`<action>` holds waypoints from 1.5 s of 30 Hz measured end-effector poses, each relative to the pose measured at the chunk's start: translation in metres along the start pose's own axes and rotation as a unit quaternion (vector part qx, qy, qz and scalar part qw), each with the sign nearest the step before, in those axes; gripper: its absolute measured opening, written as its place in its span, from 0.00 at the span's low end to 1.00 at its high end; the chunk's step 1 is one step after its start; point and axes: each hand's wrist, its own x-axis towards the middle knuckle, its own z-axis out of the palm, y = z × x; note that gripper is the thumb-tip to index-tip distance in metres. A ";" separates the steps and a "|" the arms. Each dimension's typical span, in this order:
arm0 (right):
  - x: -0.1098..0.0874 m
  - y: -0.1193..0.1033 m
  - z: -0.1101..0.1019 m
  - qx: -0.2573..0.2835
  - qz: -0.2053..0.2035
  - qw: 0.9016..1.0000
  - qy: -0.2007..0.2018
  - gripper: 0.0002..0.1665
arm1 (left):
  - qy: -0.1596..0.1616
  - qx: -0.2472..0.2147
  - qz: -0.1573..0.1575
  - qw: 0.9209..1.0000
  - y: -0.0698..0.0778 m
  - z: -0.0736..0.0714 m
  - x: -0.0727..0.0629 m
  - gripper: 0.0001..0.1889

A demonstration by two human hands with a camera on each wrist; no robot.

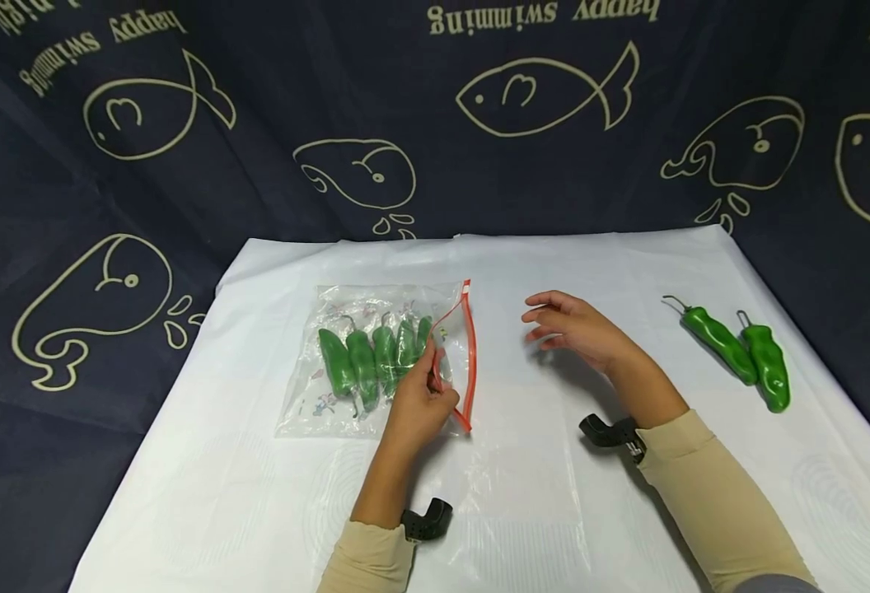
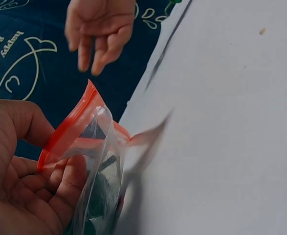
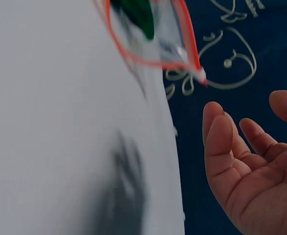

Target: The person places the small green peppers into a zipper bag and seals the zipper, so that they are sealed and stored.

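Observation:
A clear zip bag (image 1: 301, 412) with a red-edged mouth lies on the table, its mouth parted and facing right. Inside it several green peppers (image 1: 362, 369) lie side by side. My left hand (image 1: 422, 403) pinches the near red lip of the bag between thumb and fingers, as the left wrist view shows the red strip (image 2: 67, 129) there. To the right of the bag mouth my right hand (image 1: 572, 329) hovers over the table, fingers loosely bent and holding nothing. In the right wrist view its palm (image 3: 260, 191) shows, apart from the bag.
Two more green peppers, one slanting (image 1: 718, 344) and one steeper (image 1: 769, 366), lie on the right of the white-covered table (image 1: 516, 494). Behind the table hangs a dark blue cloth (image 1: 376, 91) with fish and whale drawings. Each wrist wears a black camera mount (image 1: 427, 520).

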 end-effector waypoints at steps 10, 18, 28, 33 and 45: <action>-0.035 0.013 -0.057 -0.053 -0.019 0.998 0.028 0.25 | 0.026 -0.008 0.010 1.000 0.000 0.002 0.000 0.40; -0.059 0.012 -0.094 -0.084 -0.051 0.993 0.065 0.16 | 0.032 -0.009 0.011 0.999 -0.003 0.002 0.000 0.40; -0.071 0.019 -0.118 -0.209 -0.060 0.969 0.118 0.27 | 0.033 -0.015 0.004 0.999 -0.003 0.003 0.000 0.40; -0.077 0.022 -0.126 -0.269 -0.053 0.945 0.178 0.30 | 0.028 -0.018 0.000 0.999 -0.004 0.003 0.001 0.40; -0.088 0.029 -0.148 -0.350 -0.010 0.908 0.230 0.39 | 0.031 -0.015 0.009 0.999 -0.004 0.002 0.001 0.39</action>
